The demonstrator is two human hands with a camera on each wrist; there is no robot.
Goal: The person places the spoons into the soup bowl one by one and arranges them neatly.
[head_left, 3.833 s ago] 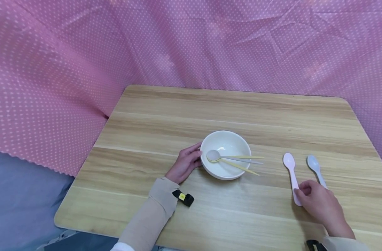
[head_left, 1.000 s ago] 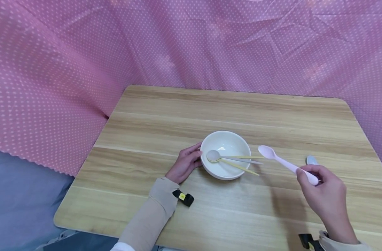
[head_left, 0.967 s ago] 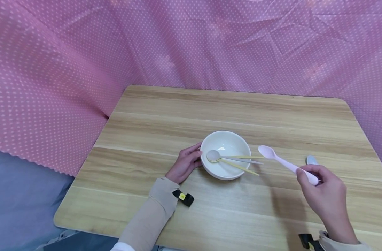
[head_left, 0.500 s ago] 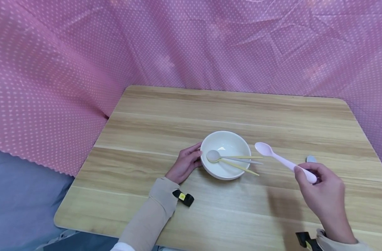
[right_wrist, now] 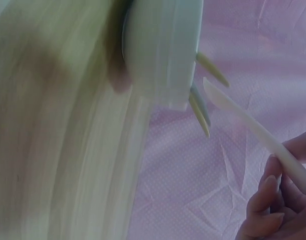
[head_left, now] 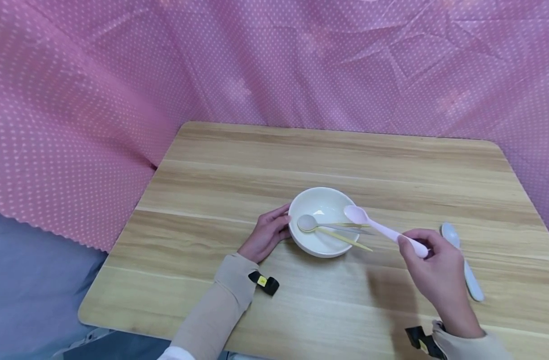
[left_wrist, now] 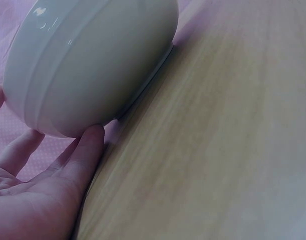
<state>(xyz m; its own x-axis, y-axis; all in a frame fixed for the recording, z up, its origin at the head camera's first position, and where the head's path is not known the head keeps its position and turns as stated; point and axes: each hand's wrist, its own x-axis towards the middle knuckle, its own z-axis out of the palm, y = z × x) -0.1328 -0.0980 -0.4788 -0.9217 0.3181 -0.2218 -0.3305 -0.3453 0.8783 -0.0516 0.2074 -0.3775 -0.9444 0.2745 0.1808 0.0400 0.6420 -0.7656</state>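
My right hand (head_left: 436, 267) pinches the handle of a pale pink spoon (head_left: 384, 230), thumb on the near side. The spoon's bowl end overlaps the right rim of the white bowl (head_left: 317, 202) in the head view; in the right wrist view the spoon (right_wrist: 248, 120) hangs beside the bowl's rim. At the bowl's left side rests my left hand (head_left: 266, 235), fingers spread and fingertips touching the outer wall (left_wrist: 92, 65). Inside lie a grey spoon (head_left: 307, 223) and yellow-handled utensils (head_left: 346, 241), their handles sticking out over the right rim.
A light blue spoon (head_left: 472, 280) lies on the wooden table (head_left: 256, 165), to the right of my right hand, which partly overlaps it. Pink dotted cloth (head_left: 274, 60) hangs behind the table and along its left side.
My right hand has picked the pink spoon up from the table and carried it left, up to the bowl's right rim. The light blue spoon shows more fully. My left hand stays put.
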